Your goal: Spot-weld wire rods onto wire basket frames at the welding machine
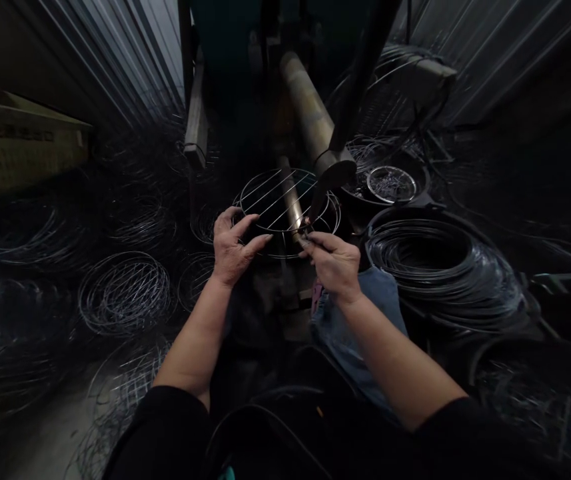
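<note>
In front of me a round wire rack (274, 202) with parallel cross wires lies around the lower metal rod of a machine. Beneath it shows a second wire ring (339, 217). My left hand (232, 248) is at the rack's left edge, thumb and forefinger spread apart; it looks to touch the rim at most. At the near right edge of the rack, my right hand (334, 261) has its thumb and fingers pinched together, close to the machine's tip (306, 223). What lies in that pinch is too small and dark to make out.
A thick metal cylinder (310, 100) of the machine juts toward me. On the right are a coil of wire (425, 253) and a round bowl (392, 185) of small wire pieces. Wire racks (125, 293) are piled left. Blue cloth (360, 327) hangs under my right forearm.
</note>
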{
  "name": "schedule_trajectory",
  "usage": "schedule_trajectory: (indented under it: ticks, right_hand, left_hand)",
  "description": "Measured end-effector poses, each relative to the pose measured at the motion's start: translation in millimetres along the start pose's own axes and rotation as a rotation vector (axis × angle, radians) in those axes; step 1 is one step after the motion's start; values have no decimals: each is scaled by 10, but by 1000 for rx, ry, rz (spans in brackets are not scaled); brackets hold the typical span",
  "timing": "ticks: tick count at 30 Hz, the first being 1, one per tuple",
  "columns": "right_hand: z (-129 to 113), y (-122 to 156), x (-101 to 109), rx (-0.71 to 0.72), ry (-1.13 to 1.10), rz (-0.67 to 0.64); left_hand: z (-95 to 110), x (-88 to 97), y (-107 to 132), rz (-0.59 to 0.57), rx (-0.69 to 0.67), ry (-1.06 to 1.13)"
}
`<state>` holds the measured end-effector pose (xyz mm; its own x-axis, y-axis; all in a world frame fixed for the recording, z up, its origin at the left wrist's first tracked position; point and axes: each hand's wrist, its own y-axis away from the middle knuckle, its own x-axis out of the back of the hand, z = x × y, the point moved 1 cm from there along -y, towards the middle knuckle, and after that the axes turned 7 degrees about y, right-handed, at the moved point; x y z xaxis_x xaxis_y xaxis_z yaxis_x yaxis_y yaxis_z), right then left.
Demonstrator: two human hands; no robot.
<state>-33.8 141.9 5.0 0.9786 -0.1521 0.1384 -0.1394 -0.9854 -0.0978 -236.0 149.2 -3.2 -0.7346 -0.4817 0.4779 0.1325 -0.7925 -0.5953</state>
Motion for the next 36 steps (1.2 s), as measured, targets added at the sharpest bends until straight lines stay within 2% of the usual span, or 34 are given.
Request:
schedule_trajectory:
  ticks: [5,9,14,18,22,27,36]
  right_hand:
    - [2,47,-36,-80,75,-107]
    - [-5,23,-60,-111,97,-91]
    - [-22,-19,-29,-191,4,-125]
    - [-74,-31,68,-221,-12,-138]
    - [-71,-44,135,-243,-40,-118]
    - [31,-94,166,-248,-110,-129]
    - [85,-212,211,-220,-77,-150]
  left_hand:
    - [-58,-26,-88,-91,-53,53]
    - [-88,-60,-147,-141,-144,158]
    - [-29,-88,-42,-24,-116,212]
    - [116,-130,96,52,-126,128]
    - [213,-181,133,90,-142,71]
    - [229,-218,118,86,-159,15]
    - [298,-246,87,61,-111,-23]
